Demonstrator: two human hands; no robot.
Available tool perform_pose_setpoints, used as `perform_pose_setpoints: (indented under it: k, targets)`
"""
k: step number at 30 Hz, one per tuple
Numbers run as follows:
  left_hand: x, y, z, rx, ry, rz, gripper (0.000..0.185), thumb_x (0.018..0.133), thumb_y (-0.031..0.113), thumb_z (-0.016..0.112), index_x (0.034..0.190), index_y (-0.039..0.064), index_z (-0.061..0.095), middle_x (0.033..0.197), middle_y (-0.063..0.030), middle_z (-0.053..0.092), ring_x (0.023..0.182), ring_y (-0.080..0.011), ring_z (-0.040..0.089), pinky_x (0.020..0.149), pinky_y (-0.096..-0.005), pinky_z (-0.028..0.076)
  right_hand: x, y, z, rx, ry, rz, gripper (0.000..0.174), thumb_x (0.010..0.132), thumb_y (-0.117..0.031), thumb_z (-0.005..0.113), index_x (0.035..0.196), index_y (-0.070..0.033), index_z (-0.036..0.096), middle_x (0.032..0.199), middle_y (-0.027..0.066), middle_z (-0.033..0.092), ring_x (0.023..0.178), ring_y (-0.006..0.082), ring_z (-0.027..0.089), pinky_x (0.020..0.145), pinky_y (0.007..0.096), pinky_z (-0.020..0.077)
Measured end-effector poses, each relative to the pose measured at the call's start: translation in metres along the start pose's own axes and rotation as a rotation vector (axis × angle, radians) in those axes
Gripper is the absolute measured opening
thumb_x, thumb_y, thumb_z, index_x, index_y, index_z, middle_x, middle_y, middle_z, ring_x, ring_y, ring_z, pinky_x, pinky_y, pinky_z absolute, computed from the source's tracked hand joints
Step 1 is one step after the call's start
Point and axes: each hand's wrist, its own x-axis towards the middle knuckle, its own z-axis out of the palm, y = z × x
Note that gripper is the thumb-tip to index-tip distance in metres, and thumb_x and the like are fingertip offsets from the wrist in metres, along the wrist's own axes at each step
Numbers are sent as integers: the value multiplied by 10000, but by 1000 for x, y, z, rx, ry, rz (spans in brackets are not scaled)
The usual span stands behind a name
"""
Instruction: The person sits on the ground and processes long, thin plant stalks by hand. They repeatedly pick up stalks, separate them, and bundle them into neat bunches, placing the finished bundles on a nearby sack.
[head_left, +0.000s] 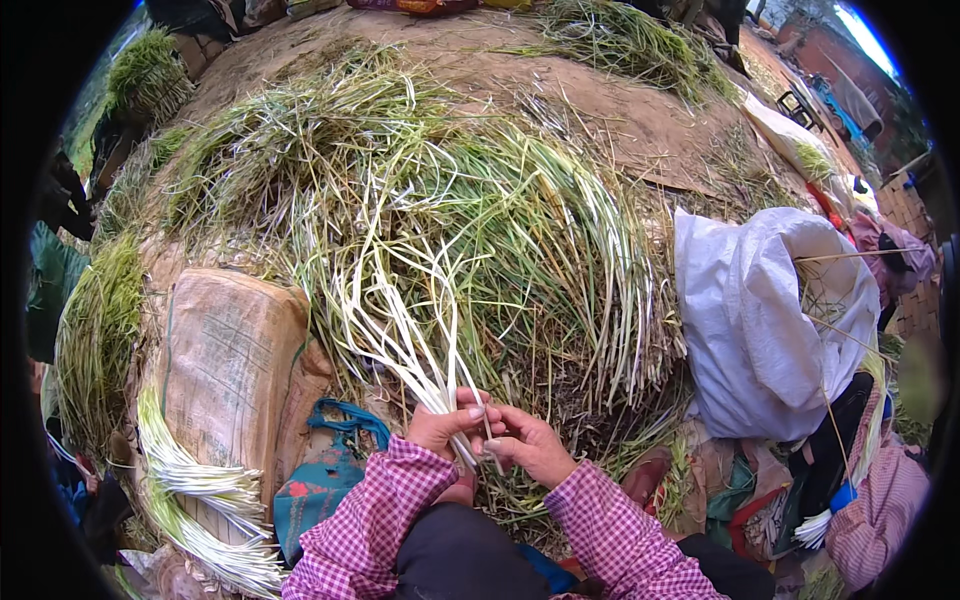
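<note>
A loose bunch of long white-stemmed leafy stalks, like blanched chives (397, 352), is gripped near its lower ends in my left hand (435, 430). Its pale leaf tips fan out over a large heap of green and yellowed stalks (517, 225) in front of me. Close beside the left hand, my right hand (538, 448) pinches a single thin stalk (488, 431) between thumb and fingers. The stalk ends poke out below my hands, above my knees.
At left, white-stemmed bundles (202, 480) lie against a flat woven sack (225, 360) beside a teal cloth bag (319, 487). A white woven sack (750, 322) stands at right. Past it, a person's checked sleeve (877, 517) appears near another bundle. More stalks (637, 45) lie behind.
</note>
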Motion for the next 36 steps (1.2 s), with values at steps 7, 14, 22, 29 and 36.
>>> perform_pose_setpoints:
  k: [7, 14, 22, 29, 36]
  targets:
    - [2, 3, -2, 16, 80, 9, 156, 815, 29, 556, 948, -52, 540, 898, -216, 612, 804, -319, 634, 435, -305, 534, -14, 16, -2, -259, 120, 10, 89, 833, -100, 564, 806, -18, 586, 584, -15, 503, 507, 55, 459, 459, 221, 367]
    - [-1, 17, -3, 48, 170, 112, 208, 869, 82, 486, 985, -80, 545, 1006, -210, 588, 844, -262, 627, 452, -261, 538, -25, 48, -34, -654, 233, -72, 85, 824, -96, 554, 811, -14, 574, 545, 73, 501, 481, 135, 474, 481, 288, 397]
    - [-1, 23, -7, 122, 191, 270, 209, 819, 62, 574, 981, -67, 549, 1083, -200, 557, 898, -243, 607, 515, -277, 556, -30, 52, -65, -1226, 273, 5, 235, 822, -181, 553, 972, -5, 593, 890, 172, 581, 784, 259, 581, 726, 390, 456]
    - [9, -7, -2, 82, 7, 103, 155, 793, 88, 622, 907, -16, 608, 1102, -197, 560, 1001, -266, 568, 825, -377, 496, 2, 10, 8, -510, 73, -67, 261, 865, -178, 519, 1058, -8, 566, 811, 148, 614, 722, 251, 609, 663, 319, 483]
    - [10, -4, 10, 89, -84, 99, 249, 822, 125, 590, 1007, -32, 535, 786, -182, 644, 899, -340, 615, 815, -430, 499, 3, 4, 14, -477, 76, -141, 154, 890, -134, 487, 945, -19, 573, 632, 11, 527, 516, 76, 493, 460, 231, 420]
